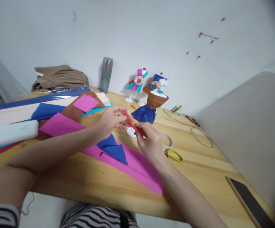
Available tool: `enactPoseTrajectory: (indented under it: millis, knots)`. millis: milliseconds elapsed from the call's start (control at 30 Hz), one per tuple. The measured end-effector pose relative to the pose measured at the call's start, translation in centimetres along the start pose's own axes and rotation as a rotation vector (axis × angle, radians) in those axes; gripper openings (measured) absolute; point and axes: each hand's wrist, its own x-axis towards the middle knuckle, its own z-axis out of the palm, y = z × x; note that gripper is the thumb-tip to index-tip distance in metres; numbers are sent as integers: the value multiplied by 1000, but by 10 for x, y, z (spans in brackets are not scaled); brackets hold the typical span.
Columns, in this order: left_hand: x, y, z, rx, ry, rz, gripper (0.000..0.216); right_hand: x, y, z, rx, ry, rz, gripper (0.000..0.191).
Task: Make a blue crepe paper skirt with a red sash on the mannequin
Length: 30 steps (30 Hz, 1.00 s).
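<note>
A narrow red strip (130, 123), of paper or cloth, is stretched between my two hands over the table. Its upper left end is pinched in my left hand (111, 120), whose lower fingers are loosely spread. The other end lies between the thumb and fingers of my right hand (150, 139). Just behind the strip stands a small white mannequin (161, 85) in a brown and blue paper dress (158, 101); its white base (131, 132) shows between my hands. Below them lie a folded blue piece (113, 148) and a long magenta sheet (144, 167).
Two more dressed mannequins (138, 80) and a grey bottle (106, 76) stand by the wall. Coloured sheets (61, 125) and a white case (11, 133) are at left. At right are a tape roll (168, 141), yellow-handled scissors (175, 155), a cable (200, 134) and a phone (248, 199).
</note>
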Motion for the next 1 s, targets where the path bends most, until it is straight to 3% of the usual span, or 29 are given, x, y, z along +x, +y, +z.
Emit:
enactPoseTrajectory:
  millis: [133, 233, 367, 467, 567, 633, 700, 833, 900, 1000]
  knots:
    - [2, -2, -2, 11, -59, -2, 31, 1, 2, -12, 75, -81, 100, 24]
    - [2, -4, -1, 21, -37, -10, 30, 0, -1, -13, 73, -32, 44, 28]
    - [3, -6, 1, 58, -13, -39, 25, -1, -2, -15, 27, 9, -30, 10]
    - [3, -7, 1, 143, 8, -18, 23, 0, 0, -18, 157, -4, 170, 13]
    - [6, -9, -4, 308, 34, 226, 26, 5, 5, -21, 440, -30, 484, 18]
    - [10, -10, -8, 440, -25, 467, 31, 9, 7, -22, 599, -60, 614, 22]
    - [14, -12, -11, 555, -142, 602, 35, 12, 8, -23, 701, -98, 667, 24]
    - [18, -14, -9, 589, -343, 433, 23, 16, 7, -26, 799, -182, 700, 25]
    - [17, -11, -7, 591, -363, 366, 16, 17, 8, -28, 809, -184, 704, 24]
    - [17, -1, -4, 614, -336, 403, 18, 18, 12, -34, 779, -114, 693, 20]
